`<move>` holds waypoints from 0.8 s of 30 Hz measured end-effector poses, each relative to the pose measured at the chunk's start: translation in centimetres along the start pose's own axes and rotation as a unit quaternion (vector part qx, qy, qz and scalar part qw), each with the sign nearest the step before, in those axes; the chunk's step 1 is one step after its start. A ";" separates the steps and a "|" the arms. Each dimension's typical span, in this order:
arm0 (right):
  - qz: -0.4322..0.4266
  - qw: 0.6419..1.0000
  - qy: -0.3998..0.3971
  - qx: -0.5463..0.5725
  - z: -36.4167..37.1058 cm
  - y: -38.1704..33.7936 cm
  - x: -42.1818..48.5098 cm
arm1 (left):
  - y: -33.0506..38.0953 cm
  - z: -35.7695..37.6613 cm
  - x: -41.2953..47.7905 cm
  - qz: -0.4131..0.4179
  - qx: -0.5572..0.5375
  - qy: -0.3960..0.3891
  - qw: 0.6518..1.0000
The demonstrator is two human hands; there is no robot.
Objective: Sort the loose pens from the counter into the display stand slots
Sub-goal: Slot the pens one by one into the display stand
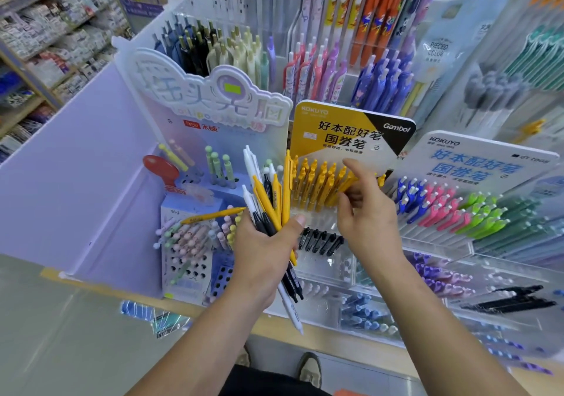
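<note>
My left hand (262,252) grips a fanned bundle of loose pens (268,200), yellow, white and black, held upright in front of the display stand. My right hand (366,209) reaches into the row of yellow pens (317,185) standing in the clear stand slots under the yellow and black sign (351,133). Its fingers pinch a yellow pen (348,182) at the right end of that row. A row of black pens (320,240) fills the slots just below, between my two hands.
A pastel stand with holes (189,243) holds round-topped pens at the left. Blue, pink, green and dark green pens (451,209) fill tiered slots at the right. More pen racks rise behind. The wooden counter edge (335,337) runs below, beside a lilac side panel (76,182).
</note>
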State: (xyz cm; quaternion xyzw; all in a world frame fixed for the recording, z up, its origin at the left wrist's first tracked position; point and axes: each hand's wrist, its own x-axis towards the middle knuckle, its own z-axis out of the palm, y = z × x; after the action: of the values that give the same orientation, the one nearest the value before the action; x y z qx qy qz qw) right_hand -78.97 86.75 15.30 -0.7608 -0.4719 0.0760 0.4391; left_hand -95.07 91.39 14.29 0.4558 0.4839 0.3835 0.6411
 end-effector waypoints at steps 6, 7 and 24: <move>-0.037 0.996 0.074 -0.024 1.7 0.7 0.0 | 0.1 0.2 0.2 -0.002 0.003 0.001 1.000; -0.037 0.995 0.090 -0.024 1.8 0.5 0.1 | 0.2 0.3 0.3 -0.003 0.005 0.001 1.000; -0.154 0.981 0.037 -0.109 -1.5 0.6 2.3 | 0.2 -0.4 -0.2 -0.049 -0.017 -0.105 0.993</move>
State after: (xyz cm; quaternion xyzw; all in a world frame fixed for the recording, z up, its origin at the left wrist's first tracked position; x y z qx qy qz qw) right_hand -76.51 87.57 16.47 -0.7245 -0.5722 -0.0728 0.3774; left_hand -95.53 91.41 14.50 0.4581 0.4291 0.3096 0.7143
